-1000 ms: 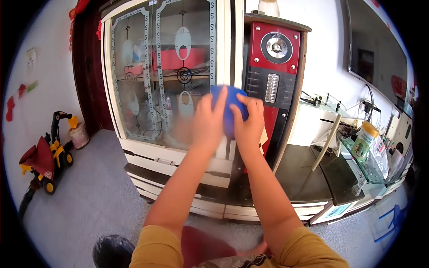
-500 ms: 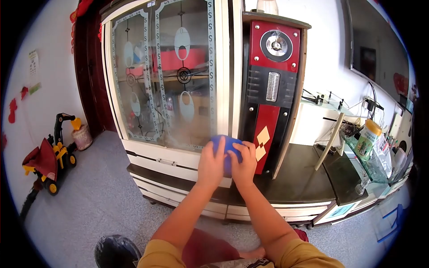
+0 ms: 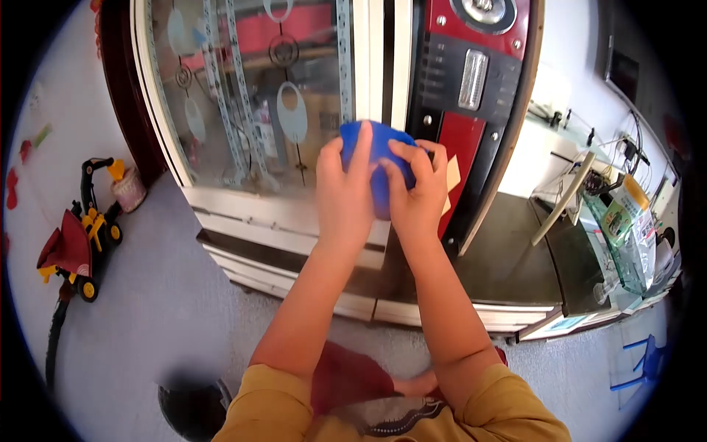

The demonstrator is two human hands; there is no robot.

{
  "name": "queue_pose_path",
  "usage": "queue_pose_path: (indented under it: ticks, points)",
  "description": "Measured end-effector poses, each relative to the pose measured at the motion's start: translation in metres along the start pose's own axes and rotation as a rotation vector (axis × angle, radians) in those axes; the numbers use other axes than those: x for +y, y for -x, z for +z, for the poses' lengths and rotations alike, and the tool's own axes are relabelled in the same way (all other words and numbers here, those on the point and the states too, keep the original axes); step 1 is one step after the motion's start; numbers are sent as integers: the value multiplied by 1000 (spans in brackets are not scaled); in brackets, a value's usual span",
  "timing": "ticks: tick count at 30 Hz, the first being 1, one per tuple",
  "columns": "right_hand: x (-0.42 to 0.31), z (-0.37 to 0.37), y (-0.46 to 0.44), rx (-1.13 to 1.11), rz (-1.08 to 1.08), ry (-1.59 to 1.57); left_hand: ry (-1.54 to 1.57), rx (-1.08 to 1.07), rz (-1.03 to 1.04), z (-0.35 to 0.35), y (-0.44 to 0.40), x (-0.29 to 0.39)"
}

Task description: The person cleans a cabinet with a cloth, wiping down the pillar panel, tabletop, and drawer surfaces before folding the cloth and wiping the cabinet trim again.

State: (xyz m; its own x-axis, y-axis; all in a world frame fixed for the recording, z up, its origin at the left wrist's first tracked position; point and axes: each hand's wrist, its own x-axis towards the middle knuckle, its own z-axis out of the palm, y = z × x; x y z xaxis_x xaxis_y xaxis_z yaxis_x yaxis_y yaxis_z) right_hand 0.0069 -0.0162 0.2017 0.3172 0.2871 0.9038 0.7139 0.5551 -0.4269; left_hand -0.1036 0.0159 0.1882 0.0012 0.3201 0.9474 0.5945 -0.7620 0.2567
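Fingers partly curled; left hand (image 3: 343, 195) and right hand (image 3: 417, 195) grip blue object (image 3: 379, 151) in front of glass-fronted cabinet (image 3: 363, 74). Grasp made, release undone.

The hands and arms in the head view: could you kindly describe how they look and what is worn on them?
The left hand and right hand are ungloved, with no ring, watch or bracelet visible. Mustard-yellow sleeves end near the elbows, leaving both forearms uncovered.

Two hands (image 3: 343, 193) (image 3: 420, 193), one blue object (image 3: 380, 147), one toy digger (image 3: 93, 223), one yellow-lidded jar (image 3: 623, 214)
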Motion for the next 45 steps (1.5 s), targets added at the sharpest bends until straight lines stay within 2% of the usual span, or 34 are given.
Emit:
queue_pose_path:
  ticks: [1,3,7,8,11,14,17,19,21,23,25,28,31,33,35,37,40,43,44,45]
  points:
    - [2,0,9,-14,36,0,8,-3,-26,1,7,1]
    - [17,-3,36,-36,23,61,193,-83,-241,11,42,-9]
    - [32,-13,95,-129,137,116,357,-163,-487,2,90,-1]
    - [36,-14,106,-136,155,102,524,-132,-633,-3,92,11]
    - [34,-14,107,-130,187,73,636,-67,-786,-3,91,19]
    - [32,-11,89,-124,166,58,494,-45,-588,3,87,8]
    - [27,-8,60,-94,60,88,189,-42,-258,14,79,-9]
    - [16,-5,33,-54,7,86,137,-9,-148,9,42,-3]
    - [9,-1,6,-12,-71,26,180,37,-183,13,15,-3]
    - [-2,1,-14,22,-78,-24,-46,75,-17,4,-8,6]
    - [-5,0,-17,16,-49,-52,-57,88,6,4,-11,6]
    - [11,-1,0,19,-126,27,40,-14,-128,3,7,7]
    - [18,-8,42,-61,30,40,-58,-88,-132,5,51,-1]
    - [26,-13,72,-117,110,59,256,-56,-426,13,82,0]
    - [34,-16,101,-156,172,68,448,-52,-617,9,102,6]
    - [43,-18,125,-170,205,68,517,-77,-693,2,112,10]
    - [60,-19,154,-200,138,144,558,-72,-779,3,132,13]
    - [75,-19,179,-235,124,191,223,-164,-598,23,191,-20]
    - [75,-20,181,-256,143,196,31,-184,-416,31,212,-32]
    - [71,-22,181,-278,165,202,-47,-204,-338,28,215,-31]
